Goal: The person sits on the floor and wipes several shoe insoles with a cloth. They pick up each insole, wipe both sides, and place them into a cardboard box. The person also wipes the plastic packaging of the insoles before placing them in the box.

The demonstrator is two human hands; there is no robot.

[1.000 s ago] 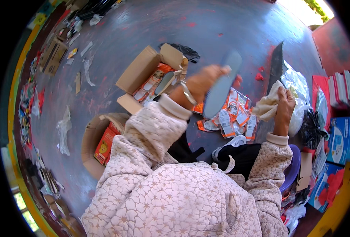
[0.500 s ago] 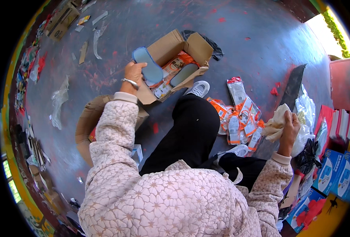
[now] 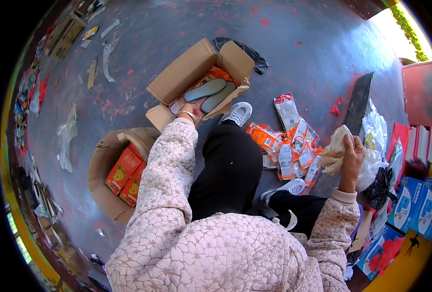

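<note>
My left hand reaches over the near edge of an open cardboard box, a bracelet on its wrist. Just beyond it a grey insole lies at a slant, and a second grey insole is beside it in the box. Orange-and-clear packaging shows beneath them. The fingers of that hand are mostly hidden, so whether they grip the insole is unclear. On the right, my right hand is closed on a crumpled cream cloth, held above the floor beside a pile of orange-and-clear packets.
Left of my leg stands a round-sided carton with red boxes inside. A black plastic bag lies behind the insole box. Blue boxes and clear plastic bags crowd the right side. Plastic scraps lie at left.
My left hand has lowered the blue-edged insole from the box's left side into it, beside the other. The red boxes in the carton have come into view. My right hand keeps the cloth.
</note>
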